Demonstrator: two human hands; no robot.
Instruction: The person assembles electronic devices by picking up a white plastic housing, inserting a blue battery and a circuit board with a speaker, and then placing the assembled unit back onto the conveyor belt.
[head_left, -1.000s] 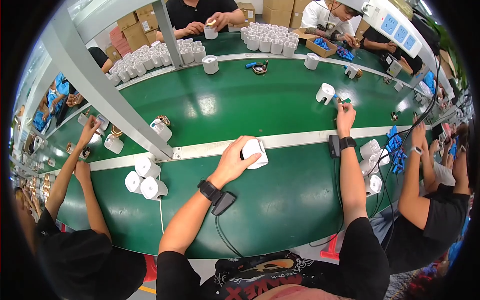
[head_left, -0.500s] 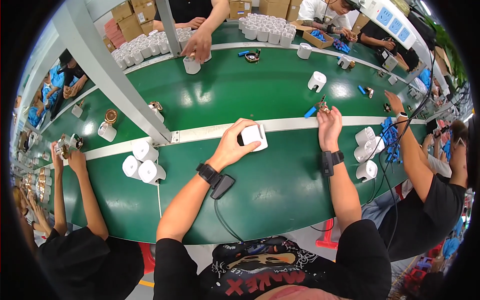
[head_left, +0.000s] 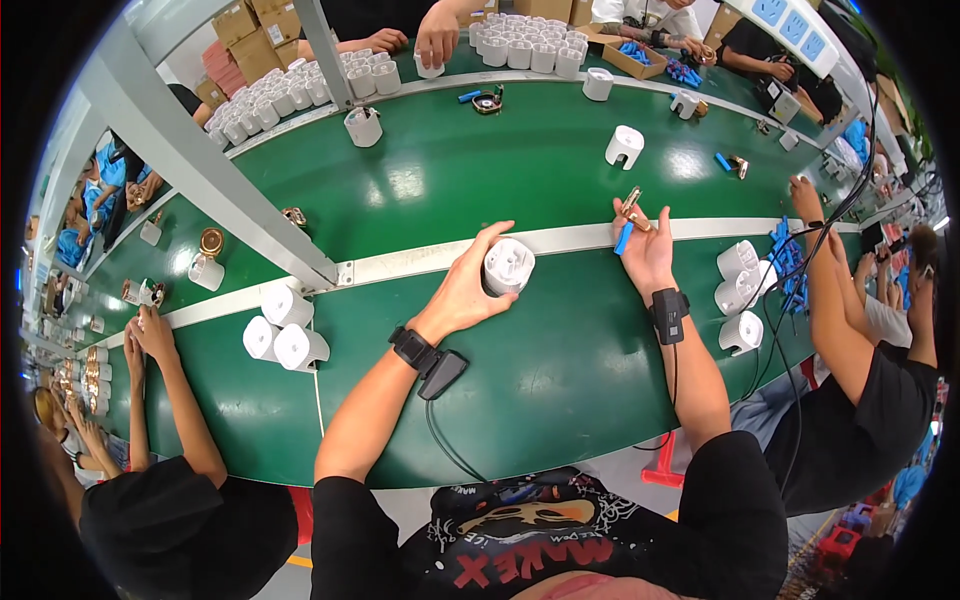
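My left hand (head_left: 462, 288) is wrapped around a white plastic housing (head_left: 511, 266), whose open end faces up and shows moulded ribs inside. To its right, my right hand (head_left: 648, 262) is palm up over the white rail. Across its fingers lies a small electronic assembly: a gold-coloured part (head_left: 633, 207) with a blue cylinder (head_left: 623, 238) joined to it or beside it. The fingers curl loosely around this assembly. Left of my left arm stand three white housings (head_left: 302, 346) in a cluster, closed ends up.
White housings (head_left: 740, 333) and blue cylinders (head_left: 790, 262) sit right, with black cables (head_left: 800, 340) hanging nearby. A metal post (head_left: 225, 190) rises at left. Beyond the rail (head_left: 570, 238), the green surface carries another housing (head_left: 625, 146). Co-workers sit on both sides and opposite.
The housing in my left hand has turned from closed side up to open end up. My right hand has lifted the gold-and-blue assembly off the green surface. Opposite, a co-worker's hand moved to another housing.
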